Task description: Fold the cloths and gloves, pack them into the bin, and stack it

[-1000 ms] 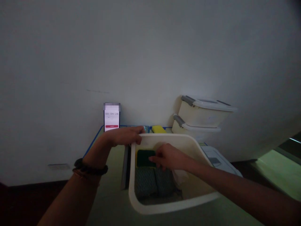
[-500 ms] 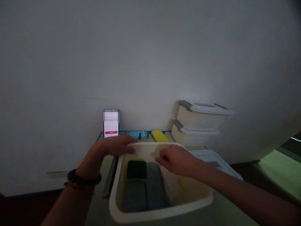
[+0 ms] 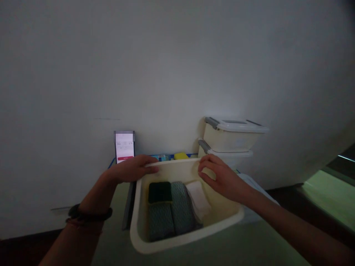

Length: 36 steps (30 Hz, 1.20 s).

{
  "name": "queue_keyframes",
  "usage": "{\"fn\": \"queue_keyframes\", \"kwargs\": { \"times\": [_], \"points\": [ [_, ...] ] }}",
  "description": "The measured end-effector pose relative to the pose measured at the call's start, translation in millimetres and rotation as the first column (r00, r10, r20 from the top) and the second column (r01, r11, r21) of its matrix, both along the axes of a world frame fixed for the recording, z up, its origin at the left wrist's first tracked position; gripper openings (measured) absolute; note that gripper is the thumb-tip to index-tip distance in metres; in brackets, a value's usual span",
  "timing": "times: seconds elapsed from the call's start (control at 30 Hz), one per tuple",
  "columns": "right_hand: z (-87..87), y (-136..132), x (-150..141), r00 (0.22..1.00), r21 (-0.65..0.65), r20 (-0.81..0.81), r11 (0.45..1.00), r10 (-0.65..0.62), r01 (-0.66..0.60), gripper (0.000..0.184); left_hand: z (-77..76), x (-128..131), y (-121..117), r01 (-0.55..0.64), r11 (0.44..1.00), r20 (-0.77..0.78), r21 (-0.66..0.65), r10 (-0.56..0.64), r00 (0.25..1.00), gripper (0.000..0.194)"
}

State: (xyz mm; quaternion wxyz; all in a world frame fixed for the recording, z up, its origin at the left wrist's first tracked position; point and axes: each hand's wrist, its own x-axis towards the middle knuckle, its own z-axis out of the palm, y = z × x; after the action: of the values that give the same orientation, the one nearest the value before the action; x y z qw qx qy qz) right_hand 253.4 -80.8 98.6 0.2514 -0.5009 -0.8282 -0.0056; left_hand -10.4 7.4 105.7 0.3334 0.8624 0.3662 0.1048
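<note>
A white plastic storage bin [image 3: 177, 244] without a lid tilts toward me on the table. My left hand [image 3: 135, 168] grips its far left rim, thumb inside and fingers over the edge. At the far right corner is my right hand [image 3: 219, 171], fingers curved with a gap to the thumb and nothing between them; whether it touches the rim I cannot tell. Inside the bin lie a dark green scouring sponge [image 3: 160, 193] with a yellow edge, two grey textured folded cloths, one on the left [image 3: 161, 221] and one in the middle [image 3: 183, 207], and a folded white cloth [image 3: 199, 199].
A phone [image 3: 124, 147] stands lit against the wall. Behind the bin are a bottle with a blue label [image 3: 163, 157] and a yellow sponge [image 3: 181, 156]. Two lidded boxes [image 3: 230, 138] are stacked at the back right. A pale lid [image 3: 256, 188] lies right of the bin.
My right hand has moved up from the white cloth to the bin's far right corner, and its fingers have opened. The bin's far edge has risen in view, covering more of the bottle and yellow sponge.
</note>
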Motion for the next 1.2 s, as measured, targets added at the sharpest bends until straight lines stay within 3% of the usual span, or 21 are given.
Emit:
{"fn": "queue_keyframes", "kwargs": {
  "times": [0.17, 0.3, 0.53, 0.7, 0.93, 1.0, 1.13, 1.2],
  "points": [
    [29.1, -7.4, 33.4, 0.979, -0.005, 0.202, 1.0, 0.013, -0.012, 0.011, 3.5, 27.6, -15.5, 0.001, 0.994, 0.203, -0.114, 0.023, 0.979, 0.036],
    [42.1, -14.4, 66.9, 0.942, -0.009, 0.33, 0.997, -0.064, 0.071, 0.015, -5.5, 73.1, -26.8, -0.015, 0.98, 0.332, -0.197, 0.081, 0.94, 0.035],
    [22.0, -24.0, 116.8, 0.909, -0.072, 0.347, 0.96, -0.23, 0.27, 0.017, -21.6, 167.6, -7.9, 0.041, 0.967, 0.449, -0.251, 0.079, 0.89, 0.031],
    [8.5, -30.2, 118.7, 0.928, -0.157, 0.235, 0.93, -0.291, 0.331, 0.018, -30.0, 203.4, 0.5, -0.002, 0.971, 0.436, -0.239, 0.109, 0.893, 0.03],
    [-0.8, -24.0, 109.4, 0.951, -0.109, 0.063, 0.946, -0.301, 0.307, 0.017, -43.0, 192.2, -7.5, -0.098, 0.948, 0.418, -0.302, 0.224, 0.88, 0.046],
    [2.3, -25.0, 99.0, 0.95, -0.065, -0.021, 0.949, -0.312, 0.31, 0.017, -51.1, 178.7, -9.0, -0.109, 0.943, 0.452, -0.314, 0.25, 0.856, 0.045],
    [11.1, -28.5, 62.8, 0.944, -0.029, -0.159, 0.957, -0.29, 0.289, 0.015, -77.9, 138.0, -14.5, -0.275, 0.952, 0.436, -0.135, 0.307, 0.846, 0.037],
    [13.5, -28.8, 39.0, 0.949, -0.046, -0.185, 0.967, -0.254, 0.25, 0.014, -91.5, 112.6, -19.5, -0.333, 0.927, 0.404, -0.174, 0.375, 0.834, 0.038]
  ]
}}
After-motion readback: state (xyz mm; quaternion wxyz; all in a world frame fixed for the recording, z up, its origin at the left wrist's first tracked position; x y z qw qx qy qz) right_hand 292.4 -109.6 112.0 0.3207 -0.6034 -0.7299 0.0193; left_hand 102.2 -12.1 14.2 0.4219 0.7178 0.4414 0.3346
